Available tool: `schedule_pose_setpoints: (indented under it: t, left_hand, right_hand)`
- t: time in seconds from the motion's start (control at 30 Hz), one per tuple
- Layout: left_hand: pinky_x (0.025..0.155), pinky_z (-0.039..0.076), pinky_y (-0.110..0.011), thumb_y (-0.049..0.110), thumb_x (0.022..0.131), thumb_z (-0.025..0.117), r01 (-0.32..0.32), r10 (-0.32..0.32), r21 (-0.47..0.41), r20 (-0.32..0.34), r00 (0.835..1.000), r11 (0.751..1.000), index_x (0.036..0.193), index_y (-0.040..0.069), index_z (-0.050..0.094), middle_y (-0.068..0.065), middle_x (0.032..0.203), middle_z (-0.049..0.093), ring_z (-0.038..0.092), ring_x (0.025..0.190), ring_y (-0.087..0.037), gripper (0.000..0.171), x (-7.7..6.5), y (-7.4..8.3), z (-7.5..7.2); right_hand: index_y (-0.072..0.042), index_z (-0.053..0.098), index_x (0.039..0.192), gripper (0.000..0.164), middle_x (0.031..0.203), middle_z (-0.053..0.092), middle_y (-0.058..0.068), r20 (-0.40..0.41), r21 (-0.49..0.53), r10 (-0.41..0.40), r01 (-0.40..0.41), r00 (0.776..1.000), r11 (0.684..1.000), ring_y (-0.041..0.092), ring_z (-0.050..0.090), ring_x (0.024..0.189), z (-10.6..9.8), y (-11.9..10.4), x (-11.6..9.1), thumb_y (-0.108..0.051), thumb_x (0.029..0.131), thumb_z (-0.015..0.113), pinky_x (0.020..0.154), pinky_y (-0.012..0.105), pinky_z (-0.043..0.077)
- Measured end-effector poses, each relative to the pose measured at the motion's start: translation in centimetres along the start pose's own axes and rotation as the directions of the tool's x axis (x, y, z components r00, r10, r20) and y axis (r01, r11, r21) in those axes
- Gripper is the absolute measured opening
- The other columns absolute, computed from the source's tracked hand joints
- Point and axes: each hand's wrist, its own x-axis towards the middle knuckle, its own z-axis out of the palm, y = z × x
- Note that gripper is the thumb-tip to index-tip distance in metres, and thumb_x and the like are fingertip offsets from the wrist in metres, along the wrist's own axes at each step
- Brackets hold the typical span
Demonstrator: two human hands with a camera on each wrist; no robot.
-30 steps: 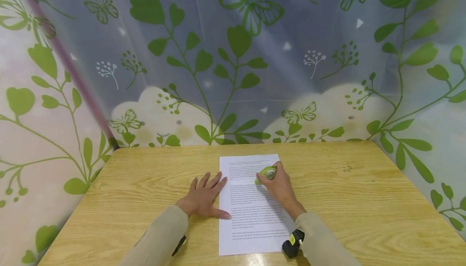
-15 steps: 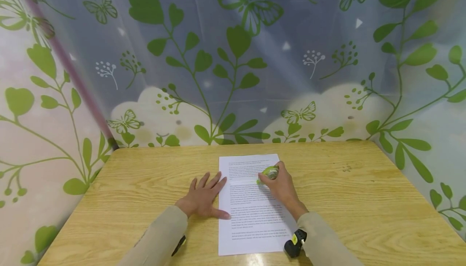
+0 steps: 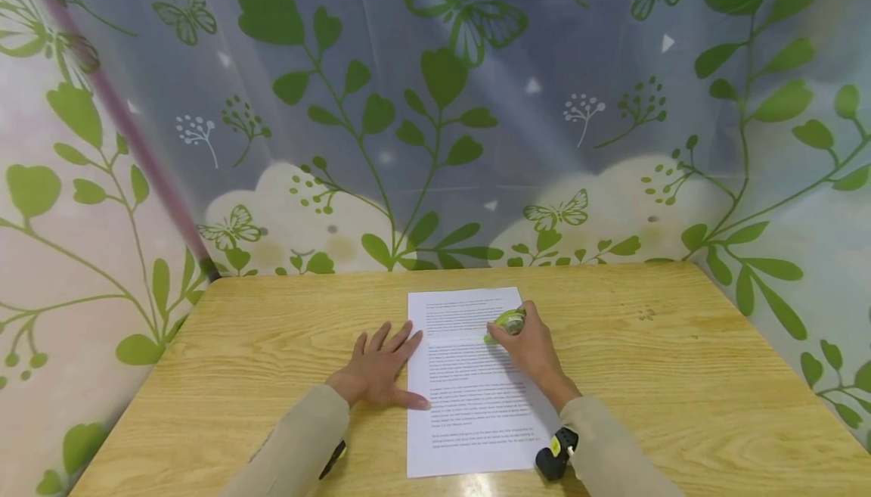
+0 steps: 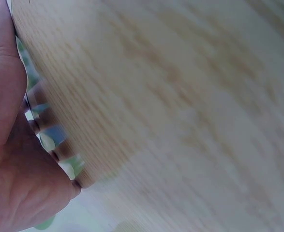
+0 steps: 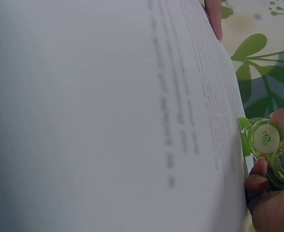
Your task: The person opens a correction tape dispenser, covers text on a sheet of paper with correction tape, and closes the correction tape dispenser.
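Observation:
A printed sheet of paper [image 3: 469, 458] lies on the wooden table. Spread flat at its left edge, my left hand [image 3: 381, 370] has its thumb and fingertips on the margin. My right hand [image 3: 534, 347] pinches a green, see-through correction tape dispenser [image 3: 510, 321] over the upper part of the sheet. In the right wrist view the round reel of the correction tape [image 5: 266, 138] shows between thumb and fingers, its green tip right at the paper. A white band [image 3: 452, 340] runs across the text, left of that tip.
The wooden table [image 3: 272, 330] reaches back to a curtain [image 3: 531, 126] printed with green leaves and butterflies. More of the same patterned cloth hangs at both sides. A black wrist device [image 3: 554, 461] sits beside my right sleeve, over the sheet's lower right corner.
My right hand has slid slightly to the right along the line with the correction tape, and the white band behind it is longer. My left hand has stayed in place.

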Motion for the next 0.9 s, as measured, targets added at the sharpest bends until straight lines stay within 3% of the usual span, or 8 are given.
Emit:
schedule_pose_setpoints:
  t: [0.9]
  left_hand:
    - [0.107, 0.006, -0.063, 0.08, 0.068, 0.058, 0.002, -0.002, -0.011, -0.002, 1.0, 1.0, 0.154, 0.021, 0.018, -0.004, 0.16, 0.009, 0.004, 0.143, -0.038, 0.112, 0.0, 0.1, 0.0]
  right_hand:
    - [-0.003, 0.04, 0.107, 0.047, 0.093, 0.056, 0.013, 0.004, -0.009, 0.023, -0.023, 1.0, 1.0, 0.02, 0.055, 0.075, -1.6, 0.7, 0.2, -0.031, 0.087, 0.071, 0.06, 0.03, 0.045]
